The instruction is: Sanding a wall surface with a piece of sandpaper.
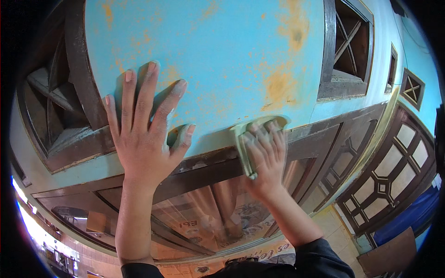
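My left hand [149, 125] lies against the light blue wall [218, 51] with its fingers spread and nothing in it. Pale dust coats its fingertips. Lower on the wall and to the right, my right hand [265, 155] presses a folded, pale green sheet of sandpaper [243, 148] to the surface. Its fingers lie over the sheet, slightly smeared by motion, and its knuckles look dusty. Around both hands the blue paint is worn through in orange patches [282, 85], the largest above my right hand.
Dark wooden vent frames with crossed bars, a left one [95, 143] and a right one [343, 90], flank the wall. A brown wooden beam [208, 160] runs below, above glass panes. At the right stand a panelled door [394, 171] and a brown board [388, 255].
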